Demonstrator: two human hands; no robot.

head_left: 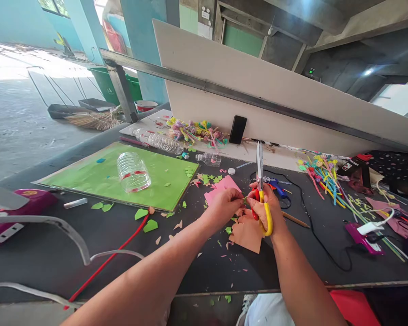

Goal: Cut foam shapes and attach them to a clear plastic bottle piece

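My right hand (268, 203) is wrapped round the handles of a pair of scissors (260, 165); one handle is yellow, the other red, and the blades point up and away from me. Close beside it, the fingers of my left hand (226, 201) are pinched together at a small greenish scrap too tiny to make out well. The fingertips of both hands meet there. Under the hands lies a cut sheet of orange paper (250, 235), and behind them a sheet of pink paper (226, 185). Small green, pink and orange cuttings are scattered around.
A cut clear bottle (132, 172) stands on a green sheet (88, 176) at left. Behind are a black phone (238, 129), a bottle cap (231, 171) and bundles of colourful stems (197, 131). A blue glue gun (280, 190) and black cable lie right. Purple power strips (363, 237) flank the table.
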